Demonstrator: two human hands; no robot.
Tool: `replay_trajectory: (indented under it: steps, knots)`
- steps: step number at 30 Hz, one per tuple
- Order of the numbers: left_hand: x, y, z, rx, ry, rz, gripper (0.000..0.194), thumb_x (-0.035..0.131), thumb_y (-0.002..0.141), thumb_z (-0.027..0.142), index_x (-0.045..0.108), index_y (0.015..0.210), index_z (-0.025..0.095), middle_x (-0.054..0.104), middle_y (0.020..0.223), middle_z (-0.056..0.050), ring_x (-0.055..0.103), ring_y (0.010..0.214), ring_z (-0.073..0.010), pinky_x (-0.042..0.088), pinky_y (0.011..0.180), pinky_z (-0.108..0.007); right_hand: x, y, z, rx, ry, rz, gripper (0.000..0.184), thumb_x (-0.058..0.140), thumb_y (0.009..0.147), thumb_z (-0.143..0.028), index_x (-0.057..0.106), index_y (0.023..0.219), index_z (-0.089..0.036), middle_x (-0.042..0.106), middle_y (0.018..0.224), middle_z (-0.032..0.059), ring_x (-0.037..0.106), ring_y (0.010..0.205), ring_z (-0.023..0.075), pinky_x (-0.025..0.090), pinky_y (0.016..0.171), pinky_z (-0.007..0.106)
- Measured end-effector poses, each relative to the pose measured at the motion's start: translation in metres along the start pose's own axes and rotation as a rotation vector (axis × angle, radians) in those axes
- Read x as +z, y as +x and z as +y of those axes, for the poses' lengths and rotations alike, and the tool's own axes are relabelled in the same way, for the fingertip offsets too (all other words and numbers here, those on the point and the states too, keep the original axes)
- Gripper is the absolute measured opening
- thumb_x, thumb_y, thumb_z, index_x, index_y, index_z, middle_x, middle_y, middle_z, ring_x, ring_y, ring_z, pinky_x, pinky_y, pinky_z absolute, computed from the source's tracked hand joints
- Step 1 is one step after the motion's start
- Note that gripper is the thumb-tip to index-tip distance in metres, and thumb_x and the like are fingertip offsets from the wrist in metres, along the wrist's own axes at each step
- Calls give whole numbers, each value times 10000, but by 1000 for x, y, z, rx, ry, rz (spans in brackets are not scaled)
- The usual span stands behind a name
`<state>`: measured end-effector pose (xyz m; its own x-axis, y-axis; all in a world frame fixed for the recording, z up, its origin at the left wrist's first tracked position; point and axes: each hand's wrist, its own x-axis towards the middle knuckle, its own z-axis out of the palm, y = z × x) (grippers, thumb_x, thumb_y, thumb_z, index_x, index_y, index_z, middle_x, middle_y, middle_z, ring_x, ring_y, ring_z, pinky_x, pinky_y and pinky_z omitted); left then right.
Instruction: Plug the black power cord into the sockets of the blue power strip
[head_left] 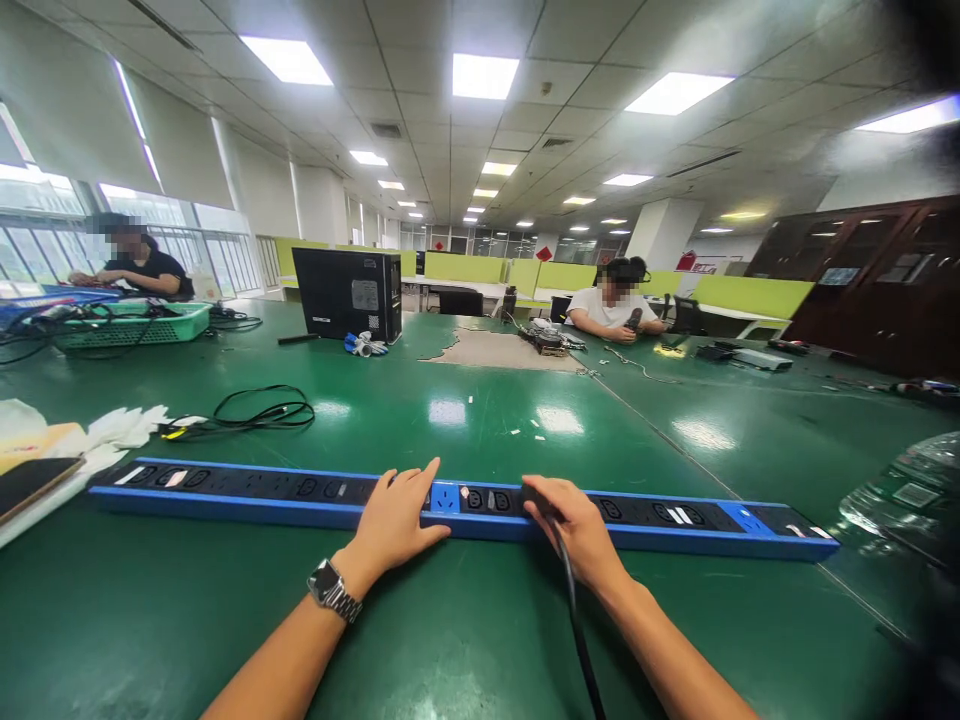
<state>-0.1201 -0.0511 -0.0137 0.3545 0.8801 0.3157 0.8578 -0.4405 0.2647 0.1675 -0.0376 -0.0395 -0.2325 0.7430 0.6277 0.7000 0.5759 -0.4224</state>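
Power strip — blue, long — lies crosswise on the green desk, well short of its far edge. The left hand grasps its width, thumb along the near side. The right hand pinches a black plug at the strip's top, cable trailing nearward; whether it is seated, I cannot tell.

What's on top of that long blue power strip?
The blue power strip has sockets and pale stickers on top, plus the left hand. The right hand holds a black cord there. Whatever the hands cover is hidden.
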Motion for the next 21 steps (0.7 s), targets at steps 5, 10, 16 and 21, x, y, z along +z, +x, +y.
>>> replay_trajectory:
  steps: [5, 10, 16, 21]
  knots:
    - [3, 5, 24, 94, -125, 76, 597, 635, 825, 337, 448, 1378, 213, 582, 1353, -100, 508, 1260, -258, 346, 1103, -469, -2, -2, -3, -43, -95, -109, 379, 523, 903, -385, 560, 1270, -296, 698, 1141, 57, 640, 1024, 225, 435, 1006, 510]
    - [34, 33, 88, 197, -193, 119, 495, 620, 844, 316, 511, 1322, 248, 610, 1305, -70, 552, 1178, -240, 441, 1023, -424, -4, -22, 13, 72, -357, -48, 782, 603, 793, -493, 326, 1453, -176, 567, 1345, 164, 535, 1226, 311, 309, 1076, 595]
    - [39, 52, 109, 126, -263, 292, 353, 439, 893, 124, 608, 1177, 247, 708, 1097, -21, 612, 1048, -183, 470, 977, -354, 0, -27, 22, 60, -509, -86, 623, 592, 786, -557, 549, 1281, -182, 577, 1344, 148, 527, 1235, 323, 364, 1038, 545]
    - [-14, 14, 19, -57, -299, 517, 368, 421, 902, 187, 591, 1227, 224, 684, 1188, -65, 610, 1106, -207, 473, 1001, -387, 2, -27, 21, 105, -510, -83, 716, 613, 747, -632, 546, 1297, -180, 553, 1372, 145, 497, 1268, 318, 342, 1058, 536]
